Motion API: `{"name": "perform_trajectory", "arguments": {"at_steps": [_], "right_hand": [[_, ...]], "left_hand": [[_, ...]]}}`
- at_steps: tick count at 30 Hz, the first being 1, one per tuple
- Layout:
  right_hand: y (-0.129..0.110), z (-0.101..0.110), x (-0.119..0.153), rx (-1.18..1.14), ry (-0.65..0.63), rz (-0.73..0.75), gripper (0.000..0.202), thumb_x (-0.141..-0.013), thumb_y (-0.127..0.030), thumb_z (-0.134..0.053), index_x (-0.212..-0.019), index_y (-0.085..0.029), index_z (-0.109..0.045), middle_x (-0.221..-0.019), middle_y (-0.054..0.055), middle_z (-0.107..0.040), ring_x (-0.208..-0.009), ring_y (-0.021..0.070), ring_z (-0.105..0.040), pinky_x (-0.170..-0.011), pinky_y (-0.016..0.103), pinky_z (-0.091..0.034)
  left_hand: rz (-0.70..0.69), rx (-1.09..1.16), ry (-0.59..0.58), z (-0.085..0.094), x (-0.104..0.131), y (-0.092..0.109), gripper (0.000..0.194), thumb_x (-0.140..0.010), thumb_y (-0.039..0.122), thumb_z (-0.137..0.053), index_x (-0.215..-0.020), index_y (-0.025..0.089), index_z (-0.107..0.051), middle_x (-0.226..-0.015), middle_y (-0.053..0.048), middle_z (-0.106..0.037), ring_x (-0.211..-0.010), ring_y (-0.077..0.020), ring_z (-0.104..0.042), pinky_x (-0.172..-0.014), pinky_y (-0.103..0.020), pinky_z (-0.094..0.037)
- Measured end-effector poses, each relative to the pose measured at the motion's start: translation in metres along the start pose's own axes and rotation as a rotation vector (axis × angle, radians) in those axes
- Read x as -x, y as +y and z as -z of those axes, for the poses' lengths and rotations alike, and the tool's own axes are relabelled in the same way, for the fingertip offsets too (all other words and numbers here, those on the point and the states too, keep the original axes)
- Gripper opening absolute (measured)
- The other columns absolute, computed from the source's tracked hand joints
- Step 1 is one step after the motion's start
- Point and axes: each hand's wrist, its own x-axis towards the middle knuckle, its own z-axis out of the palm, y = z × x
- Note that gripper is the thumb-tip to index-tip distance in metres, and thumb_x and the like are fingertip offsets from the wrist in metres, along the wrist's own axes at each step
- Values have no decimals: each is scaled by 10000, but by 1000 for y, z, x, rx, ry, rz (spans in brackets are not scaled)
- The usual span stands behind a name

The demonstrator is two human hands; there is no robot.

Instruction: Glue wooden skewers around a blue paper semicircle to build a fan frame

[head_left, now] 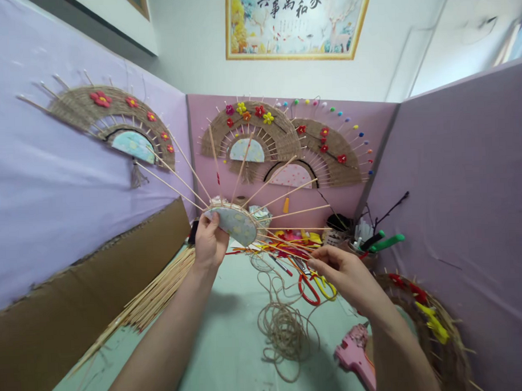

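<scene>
A half-round fan base [232, 224] with a pale blue-green patterned face is raised above the table, with several thin wooden sticks [281, 173] spreading from its edge. My left hand [211, 241] grips the base at its left end, thumb on the face. On the right, my right hand [343, 271] is closed, its thumb and fingers pinching the outer end of one of the lowest sticks. Below and between my hands, a loose tangle of twine [285, 330] lies on the table, with strands running up toward the fan base.
Scissors with red handles [309, 289] lie behind the twine. A pink glue gun [356, 357] rests near my right forearm. Bundled sticks [159, 293] lie at left beside a cardboard strip [97, 292]. Finished fans [250, 124] hang on the partitions; a woven fan [441, 337] stands at right.
</scene>
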Motion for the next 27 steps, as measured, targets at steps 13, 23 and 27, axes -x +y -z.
{"name": "perform_trajectory", "arguments": {"at_steps": [13,23,27], "right_hand": [[-2,25,5,-240,298,92,227,-759,-416,-696,-804,-194,-682,-693,16,-644,-593,142,-531,-534,260,-406],[-14,15,9,-376,526,187,187,-822,-383,-682,-875,-204,-667,-784,16,-649,-632,124,-544,-524,232,-409],[-8,14,3,-410,547,163,217,-824,-405,-670,-887,-198,-656,-777,17,-647,-623,124,-542,-509,226,-406]], "left_hand": [[31,-28,-17,6,-5,-3,285,-642,300,-858,-823,212,-657,-854,19,-712,-818,-124,-644,-830,-281,-492],[42,-57,-58,4,-3,-6,279,-628,289,-869,-796,201,-665,-834,12,-706,-804,-116,-641,-829,-261,-506],[72,-59,-86,3,-2,-6,291,-625,300,-871,-796,189,-664,-821,12,-708,-794,-113,-638,-809,-257,-509]]}}
